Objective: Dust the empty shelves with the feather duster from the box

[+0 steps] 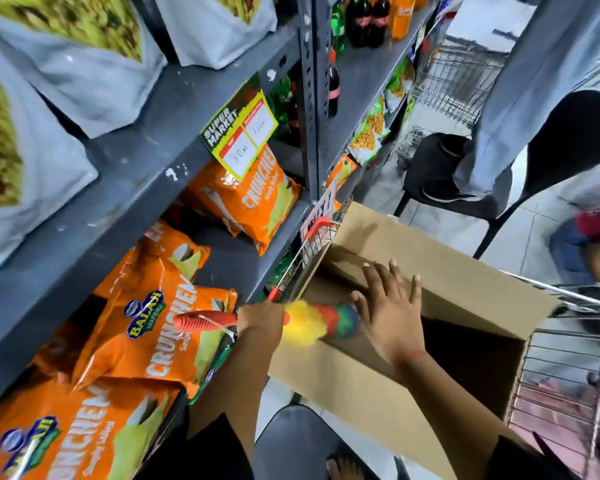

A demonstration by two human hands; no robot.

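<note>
Over the open cardboard box point(413, 271) in the wire trolley point(565, 368), the left hand point(260, 320) was closed around the feather duster point(291, 322) at the top of its red handle, the coloured plume level above the box's near edge. The right hand point(390, 306) hovered spread, holding nothing. Fetching looked done; the grey shelves point(146, 157) beside carried snack packets point(160, 334), and no dusting showed.

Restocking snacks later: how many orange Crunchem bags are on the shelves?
4 clearly: one under the price tag, one behind, one by the duster, one nearest. More may be hidden.
</note>
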